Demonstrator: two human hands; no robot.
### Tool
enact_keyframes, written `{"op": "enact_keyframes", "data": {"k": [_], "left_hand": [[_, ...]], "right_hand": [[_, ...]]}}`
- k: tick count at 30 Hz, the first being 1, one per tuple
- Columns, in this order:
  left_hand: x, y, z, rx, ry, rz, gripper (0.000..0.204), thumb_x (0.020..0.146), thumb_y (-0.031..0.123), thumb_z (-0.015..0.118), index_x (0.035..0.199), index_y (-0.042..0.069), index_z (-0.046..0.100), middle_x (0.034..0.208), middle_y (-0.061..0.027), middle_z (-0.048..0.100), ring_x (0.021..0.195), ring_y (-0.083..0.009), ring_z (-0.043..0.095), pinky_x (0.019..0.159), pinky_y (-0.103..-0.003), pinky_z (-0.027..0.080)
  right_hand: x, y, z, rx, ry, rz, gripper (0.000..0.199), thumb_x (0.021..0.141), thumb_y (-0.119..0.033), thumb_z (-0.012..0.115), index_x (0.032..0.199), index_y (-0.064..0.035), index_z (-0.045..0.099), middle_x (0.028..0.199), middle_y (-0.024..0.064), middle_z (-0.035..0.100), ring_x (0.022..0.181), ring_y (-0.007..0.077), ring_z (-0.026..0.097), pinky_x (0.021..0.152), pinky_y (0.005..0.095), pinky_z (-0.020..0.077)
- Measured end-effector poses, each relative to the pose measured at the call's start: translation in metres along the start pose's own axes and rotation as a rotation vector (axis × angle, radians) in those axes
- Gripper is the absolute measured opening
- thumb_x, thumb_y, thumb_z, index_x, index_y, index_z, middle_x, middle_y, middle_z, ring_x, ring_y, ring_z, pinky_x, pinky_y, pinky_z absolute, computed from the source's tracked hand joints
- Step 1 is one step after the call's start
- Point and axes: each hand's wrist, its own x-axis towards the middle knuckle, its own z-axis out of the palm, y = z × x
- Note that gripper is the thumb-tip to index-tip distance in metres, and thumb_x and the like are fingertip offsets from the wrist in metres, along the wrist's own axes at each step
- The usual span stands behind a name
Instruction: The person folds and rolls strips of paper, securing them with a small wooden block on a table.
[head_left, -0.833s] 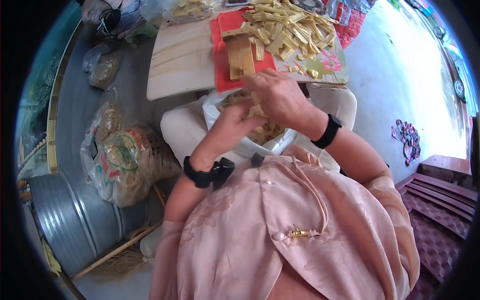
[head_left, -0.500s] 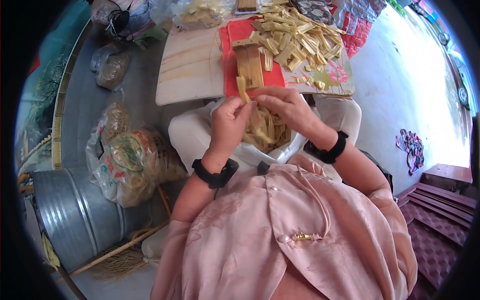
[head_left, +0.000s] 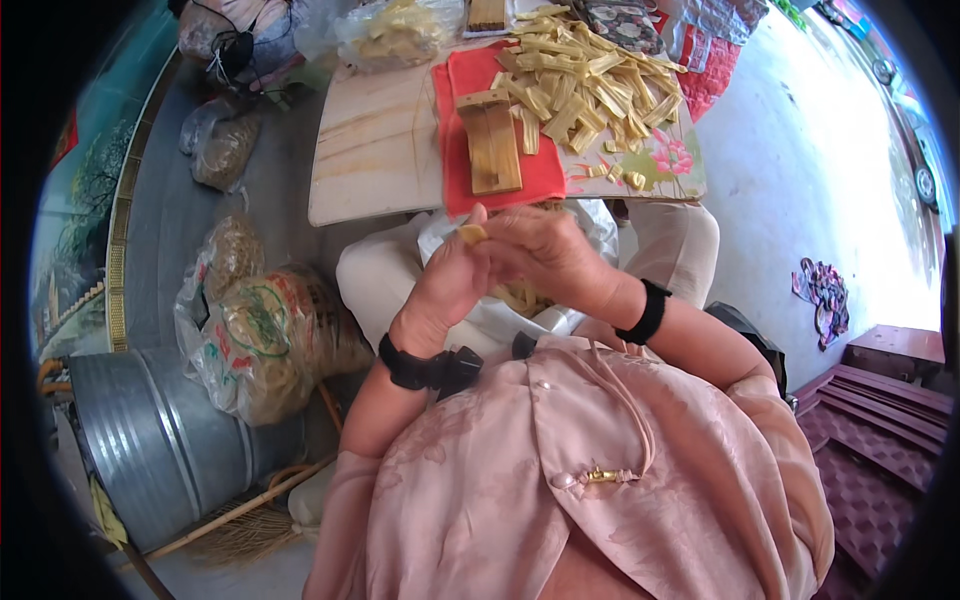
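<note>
My left hand [head_left: 448, 278] and my right hand [head_left: 553, 258] meet above my lap, just off the near edge of the table. Between their fingertips is a pale yellow strip [head_left: 471, 234], flat and fibrous like dried husk; only a small folded or rolled end shows. Fingers hide the rest of it. Below the hands, a white plastic bag [head_left: 597, 225] in my lap holds more yellow strips [head_left: 520, 297]. Beyond them a wooden block [head_left: 489, 140] with a raised crosspiece lies on a red cloth [head_left: 548, 178].
A heap of yellow strips [head_left: 590, 85] covers the table's far right; several short rolled pieces [head_left: 622, 175] lie before it. Stuffed plastic bags [head_left: 270, 335], a metal drum [head_left: 150, 430] and a broom [head_left: 235, 530] stand or lie at my left. Purple panels [head_left: 880, 450] are at right.
Both hands have drawn nearer to me and closer together. The strip, which stood up long from the left fingers, now shows only as a short folded end.
</note>
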Motion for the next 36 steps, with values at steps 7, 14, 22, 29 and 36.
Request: {"op": "enact_keyframes", "data": {"k": [7, 14, 22, 29, 36], "left_hand": [[0.005, 0.003, -0.001, -0.081, -0.014, 0.123, 0.023, 0.091, 0.018, 0.045, 0.106, 0.003, 0.055, 0.093, -0.0025, 0.058, 0.080, -0.0124, 0.056, 0.066, -0.026, 0.046], [-0.001, 0.004, 0.018, 0.786, 0.109, 0.248, 0.015, 0.089, 0.012, 0.046, 0.099, 0.004, 0.053, 0.080, 0.0003, 0.053, 0.069, -0.0170, 0.053, 0.065, -0.033, 0.044], [-0.008, 0.013, 0.026, 1.270, 0.562, 1.038, 0.023, 0.078, -0.002, 0.052, 0.099, 0.003, 0.058, 0.088, -0.0126, 0.056, 0.084, -0.0300, 0.055, 0.073, -0.036, 0.045], [-0.006, 0.011, 0.008, 1.044, 0.446, 0.865, 0.017, 0.086, 0.001, 0.048, 0.101, 0.002, 0.056, 0.095, -0.0087, 0.058, 0.088, -0.0211, 0.057, 0.077, -0.032, 0.046], [-0.013, 0.024, 0.013, 0.028, -0.003, 0.305, 0.020, 0.089, 0.001, 0.048, 0.108, 0.000, 0.049, 0.104, -0.0045, 0.057, 0.096, -0.0124, 0.055, 0.085, -0.025, 0.044]], "right_hand": [[0.005, 0.002, -0.001, 0.541, -0.003, 0.478, 0.022, 0.094, -0.019, 0.049, 0.086, 0.0005, 0.055, 0.069, 0.0032, 0.056, 0.063, 0.0104, 0.055, 0.053, 0.0244, 0.0457], [0.013, 0.002, -0.009, -0.085, 0.108, 0.172, 0.019, 0.093, -0.019, 0.051, 0.085, -0.0018, 0.051, 0.064, 0.0030, 0.048, 0.062, 0.0071, 0.048, 0.055, 0.0240, 0.0398], [0.016, 0.000, 0.000, 0.530, 0.156, 0.467, 0.022, 0.091, -0.020, 0.052, 0.082, 0.0000, 0.049, 0.066, 0.0126, 0.050, 0.058, 0.0206, 0.050, 0.054, 0.0317, 0.0416], [0.011, -0.014, -0.008, -0.294, 0.019, 0.059, 0.021, 0.087, -0.023, 0.055, 0.086, -0.0023, 0.053, 0.067, 0.0197, 0.056, 0.065, 0.0388, 0.055, 0.056, 0.0420, 0.0446], [0.015, -0.005, -0.021, 0.129, -0.007, 0.247, 0.021, 0.087, -0.020, 0.060, 0.089, 0.0005, 0.063, 0.067, 0.0063, 0.060, 0.058, 0.0146, 0.056, 0.052, 0.0292, 0.0429]]}}
